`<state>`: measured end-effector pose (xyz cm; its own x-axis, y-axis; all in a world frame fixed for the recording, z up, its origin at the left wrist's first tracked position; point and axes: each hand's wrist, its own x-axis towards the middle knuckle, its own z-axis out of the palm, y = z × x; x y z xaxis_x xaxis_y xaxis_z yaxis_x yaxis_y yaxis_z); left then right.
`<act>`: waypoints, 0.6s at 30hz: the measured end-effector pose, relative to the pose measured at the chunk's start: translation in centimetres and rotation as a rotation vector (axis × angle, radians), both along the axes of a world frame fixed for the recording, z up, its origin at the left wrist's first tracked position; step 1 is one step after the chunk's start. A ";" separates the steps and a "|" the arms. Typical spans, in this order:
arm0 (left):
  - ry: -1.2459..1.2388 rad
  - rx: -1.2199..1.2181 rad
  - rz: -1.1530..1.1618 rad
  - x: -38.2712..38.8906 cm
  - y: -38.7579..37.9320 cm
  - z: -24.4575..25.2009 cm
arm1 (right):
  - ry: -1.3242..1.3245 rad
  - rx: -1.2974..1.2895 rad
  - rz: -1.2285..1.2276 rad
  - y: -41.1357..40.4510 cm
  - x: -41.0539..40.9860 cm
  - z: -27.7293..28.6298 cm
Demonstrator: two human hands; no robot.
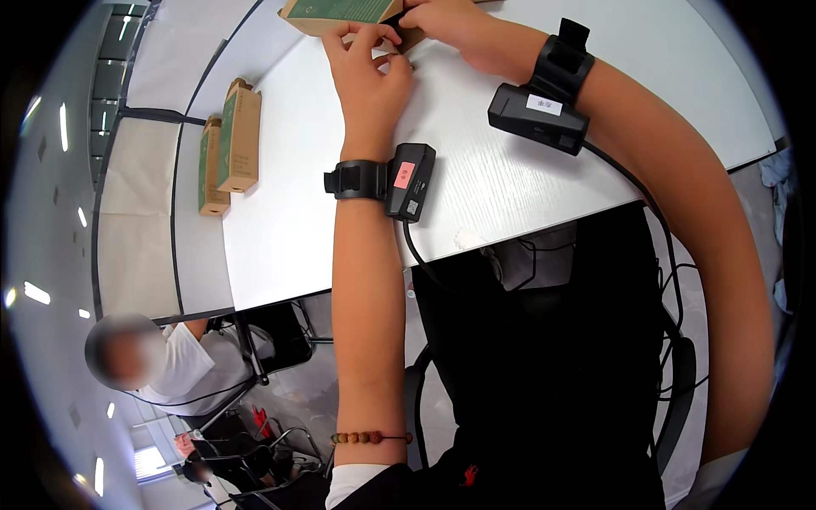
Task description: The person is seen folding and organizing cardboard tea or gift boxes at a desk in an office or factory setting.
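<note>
A brown and green cardboard box (344, 14) lies at the top rim of the picture, partly cut off. Its near end shows a dark gap and flaps. With bent fingers and thumb, my left hand (373, 70) grips the box's near end; the exact contact is partly hidden. From the right, my right hand (446, 25) reaches across and holds the same end, its fingertips partly out of sight. A black strapped device (411, 182) sits on my left wrist, and another black device (539, 118) on my right. Both bear stickers and trail cables.
Two similar cardboard boxes (239, 140) stand by the partition (137, 217) at the left of the white table (287, 242). A seated person (185, 363) in white is beyond the partition. A black cable (663, 223) hangs by my right arm.
</note>
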<state>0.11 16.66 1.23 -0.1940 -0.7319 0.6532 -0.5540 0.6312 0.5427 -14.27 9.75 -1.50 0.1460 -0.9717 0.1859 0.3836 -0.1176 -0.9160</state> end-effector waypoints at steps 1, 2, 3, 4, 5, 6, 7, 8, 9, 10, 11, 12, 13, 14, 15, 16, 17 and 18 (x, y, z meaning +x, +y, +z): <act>-0.033 -0.021 0.017 0.0 0.0 0.0 | -0.034 0.032 -0.021 0.0 0.0 0.0; -0.009 -0.015 0.004 0.0 -0.1 0.0 | -0.020 0.027 -0.068 0.1 0.0 0.1; 0.014 0.004 0.002 -0.1 0.0 0.0 | -0.008 0.021 -0.114 0.1 0.1 0.1; 0.037 0.020 0.000 -0.1 0.0 0.0 | 0.004 0.012 -0.161 0.1 0.1 0.1; 0.034 0.003 -0.017 -0.1 0.1 0.1 | 0.002 -0.013 -0.137 0.1 0.1 0.1; 0.033 -0.012 -0.034 -0.1 0.2 0.2 | 0.002 -0.035 -0.113 0.2 0.1 0.1; 0.038 0.018 -0.023 -0.1 0.2 0.2 | 0.002 -0.058 -0.088 0.2 0.1 0.1; 0.068 0.019 -0.062 -0.2 0.4 0.2 | 0.062 -0.044 -0.153 0.3 0.1 0.1; 0.058 0.011 -0.054 -0.1 0.4 0.3 | 0.054 -0.056 -0.132 0.4 0.1 0.2; 0.048 0.004 -0.047 -0.1 0.5 0.3 | 0.046 -0.067 -0.112 0.6 0.1 0.3; 0.040 -0.014 -0.048 -0.1 0.5 0.3 | 0.038 -0.078 -0.093 0.7 0.0 0.4; 0.040 -0.017 -0.040 -0.1 0.5 0.3 | 0.037 -0.083 -0.108 0.9 0.0 0.6; 0.042 -0.032 -0.040 -0.1 0.4 0.4 | 0.036 -0.088 -0.124 1.1 -0.1 0.7; 0.053 -0.028 -0.033 0.0 0.4 0.4 | 0.035 -0.093 -0.139 1.3 -0.1 0.9; 0.050 -0.042 -0.036 0.0 0.4 0.3 | 0.034 -0.100 -0.150 1.5 -0.2 1.0; 0.056 -0.036 -0.032 0.1 0.3 0.3 | 0.033 -0.107 -0.160 1.7 -0.1 1.1; 0.069 -0.015 -0.024 0.1 0.3 0.3 | 0.032 -0.115 -0.171 1.9 -0.1 1.2; 0.071 -0.024 -0.030 0.1 0.3 0.2 | -0.004 -0.117 -0.168 2.1 -0.1 1.3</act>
